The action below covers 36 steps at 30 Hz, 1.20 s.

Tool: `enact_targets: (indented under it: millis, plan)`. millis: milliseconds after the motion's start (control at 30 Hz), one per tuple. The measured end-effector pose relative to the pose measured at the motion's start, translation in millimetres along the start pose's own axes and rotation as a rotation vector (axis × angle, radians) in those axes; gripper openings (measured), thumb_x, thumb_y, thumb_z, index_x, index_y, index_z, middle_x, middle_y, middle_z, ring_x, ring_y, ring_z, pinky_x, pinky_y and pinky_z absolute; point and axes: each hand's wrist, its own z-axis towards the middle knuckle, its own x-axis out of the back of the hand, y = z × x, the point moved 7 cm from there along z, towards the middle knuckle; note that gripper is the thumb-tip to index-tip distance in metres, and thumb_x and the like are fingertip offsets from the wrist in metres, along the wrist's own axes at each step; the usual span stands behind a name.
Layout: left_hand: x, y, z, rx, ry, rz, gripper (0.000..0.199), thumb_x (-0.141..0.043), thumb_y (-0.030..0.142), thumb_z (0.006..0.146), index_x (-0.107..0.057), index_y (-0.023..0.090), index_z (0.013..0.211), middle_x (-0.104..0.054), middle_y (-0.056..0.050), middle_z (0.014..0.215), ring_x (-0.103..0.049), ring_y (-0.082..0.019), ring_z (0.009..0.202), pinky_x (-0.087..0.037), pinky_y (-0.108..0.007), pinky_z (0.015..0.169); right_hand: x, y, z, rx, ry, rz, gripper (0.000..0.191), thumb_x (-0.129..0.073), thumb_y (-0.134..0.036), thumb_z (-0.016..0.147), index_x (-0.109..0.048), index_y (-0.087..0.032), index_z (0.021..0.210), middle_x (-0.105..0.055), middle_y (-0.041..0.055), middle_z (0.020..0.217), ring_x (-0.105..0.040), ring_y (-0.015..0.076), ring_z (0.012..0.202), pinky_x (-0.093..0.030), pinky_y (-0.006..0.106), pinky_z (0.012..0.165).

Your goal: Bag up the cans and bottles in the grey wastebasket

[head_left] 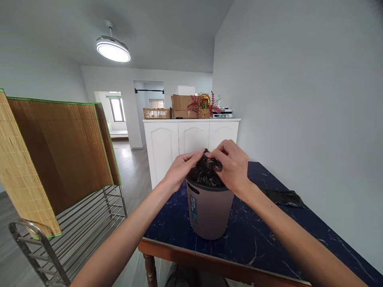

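Note:
A grey-brown trash can (pixel 210 211) with a dark rim and a label on its side stands upright on the blue marbled table. A black plastic garbage bag (pixel 206 176) fills its mouth, its top gathered above the rim. My right hand (pixel 231 163) pinches the gathered plastic from the right, fingers closed. From the left, my left hand (pixel 185 165) grips the bag's top between thumb and fingers. Both hands meet just over the can. The fingertips partly cover the bunched plastic.
Folded black plastic (pixel 284 197) lies on the table (pixel 251 235) near the right wall. Left of the table stands a metal rack (pixel 80 225) with a bamboo mat (pixel 60 147) over it. A white cabinet (pixel 164 145) behind bears boxes and a flower basket (pixel 204 113).

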Motion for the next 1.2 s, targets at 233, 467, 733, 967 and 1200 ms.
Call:
enact_targets:
  millis: [233,467,733,967,1200]
  plan:
    - [10.3,-3.5,7.3,0.018,0.065,-0.058,0.034,-0.089,0.053,0.079,-0.083,0.022,0.090,-0.080,-0.006,0.102,-0.070,-0.022,0.102,-0.050,-0.033,0.093,-17.0,-5.3,-7.7,0.099,-0.313,0.194,0.043,-0.047,-0.009,0.093,-0.057,-0.023,0.133,-0.073,0.0081,0.099,-0.064,0.0243,0.085,-0.040,0.032,0.065]
    - [41.8,-30.6,29.3,-0.011,0.177,0.301,0.049,-0.076,0.067,0.084,-0.074,0.018,0.089,-0.078,-0.008,0.095,-0.067,-0.022,0.088,-0.050,-0.033,0.079,-23.8,-1.0,-26.5,-0.023,-0.578,0.361,0.039,-0.046,-0.021,0.103,-0.044,-0.023,0.142,-0.069,0.0074,0.097,-0.062,0.0231,0.079,-0.042,0.033,0.068]
    - [56.7,-55.7,74.8,0.013,0.199,0.474,0.037,-0.089,0.048,0.076,-0.068,0.020,0.066,-0.074,-0.007,0.079,-0.063,-0.025,0.083,-0.046,-0.036,0.080,4.0,-13.0,-51.1,-0.249,-0.768,0.523,0.015,-0.046,-0.023,0.106,-0.047,-0.029,0.119,-0.054,-0.0013,0.082,-0.041,0.0172,0.065,-0.030,0.029,0.057]
    - [34.0,-24.3,51.9,-0.093,0.020,0.346,0.039,-0.063,0.059,0.099,-0.056,0.022,0.090,-0.078,-0.006,0.096,-0.044,-0.007,0.046,-0.032,-0.026,0.050,26.6,12.1,-64.2,-0.555,-0.668,0.620,0.017,-0.049,-0.047,0.109,-0.050,-0.031,0.115,-0.043,-0.0047,0.076,-0.031,0.0156,0.059,-0.025,0.029,0.052]
    - [19.4,1.4,35.8,-0.148,-0.138,0.061,0.044,-0.068,0.064,0.096,-0.049,0.024,0.098,-0.062,0.006,0.074,-0.036,-0.004,0.039,-0.015,-0.022,0.042,34.5,35.8,-60.5,-0.728,-0.581,0.674,0.031,-0.054,-0.061,0.105,-0.056,-0.032,0.114,-0.052,-0.0010,0.088,-0.044,0.0164,0.070,-0.031,0.029,0.055]
